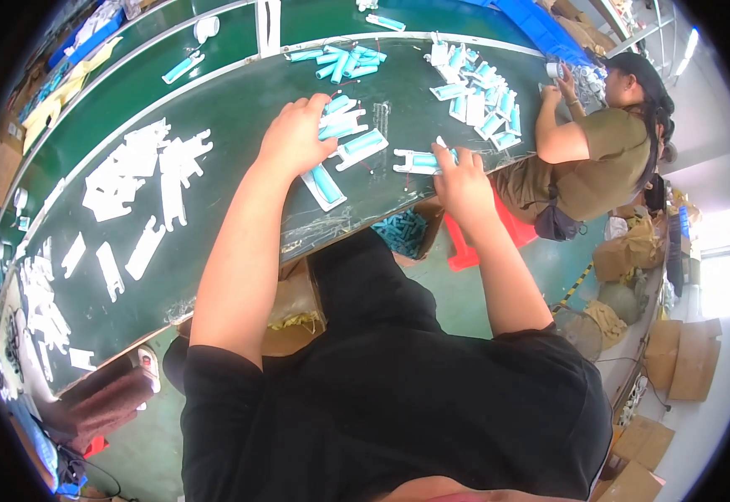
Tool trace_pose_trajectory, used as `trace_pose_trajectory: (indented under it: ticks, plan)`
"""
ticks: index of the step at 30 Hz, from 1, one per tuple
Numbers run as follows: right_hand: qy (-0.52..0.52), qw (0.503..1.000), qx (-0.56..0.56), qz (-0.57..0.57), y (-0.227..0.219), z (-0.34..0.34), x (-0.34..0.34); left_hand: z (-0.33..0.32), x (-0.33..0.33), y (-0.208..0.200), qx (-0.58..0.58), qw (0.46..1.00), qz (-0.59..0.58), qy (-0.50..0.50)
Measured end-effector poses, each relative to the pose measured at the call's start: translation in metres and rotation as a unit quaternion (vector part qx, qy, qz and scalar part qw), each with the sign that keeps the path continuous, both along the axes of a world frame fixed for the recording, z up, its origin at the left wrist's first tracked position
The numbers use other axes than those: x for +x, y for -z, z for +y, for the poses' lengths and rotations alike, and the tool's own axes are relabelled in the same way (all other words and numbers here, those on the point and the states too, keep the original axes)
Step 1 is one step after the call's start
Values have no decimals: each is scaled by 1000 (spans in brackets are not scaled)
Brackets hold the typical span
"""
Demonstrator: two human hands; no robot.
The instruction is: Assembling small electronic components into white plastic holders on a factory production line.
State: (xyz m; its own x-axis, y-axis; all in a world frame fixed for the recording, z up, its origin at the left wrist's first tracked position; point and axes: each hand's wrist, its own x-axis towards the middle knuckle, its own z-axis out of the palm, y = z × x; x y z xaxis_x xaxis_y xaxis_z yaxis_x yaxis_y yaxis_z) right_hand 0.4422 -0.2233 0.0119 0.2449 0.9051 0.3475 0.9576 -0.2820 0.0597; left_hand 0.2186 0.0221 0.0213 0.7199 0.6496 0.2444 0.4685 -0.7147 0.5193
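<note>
The right hand [465, 182] holds an oblong turquoise-and-white plastic tray [420, 161]; slipping could drop it. The left hand [296, 134] curls, grip unclear.

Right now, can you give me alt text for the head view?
A person's left hand is over white holders with blue cylinders on a green table, while the right hand is at one end of another filled holder. All-white pieces lie to the left; loose blue cylinders lie farther back, with a co-worker at right.
</note>
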Motion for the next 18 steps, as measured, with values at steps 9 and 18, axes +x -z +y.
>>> trace_pose_trajectory:
  ticks: [9, 18]
  plan:
    - [-68, 962, 120, 236, -6, -20, 23, 0, 1, -1, -1, 1000, 12, 8]
    - [-30, 637, 207, 742, -79, 31, 197, -7, 5, 2, 6, 1000, -11, -13]
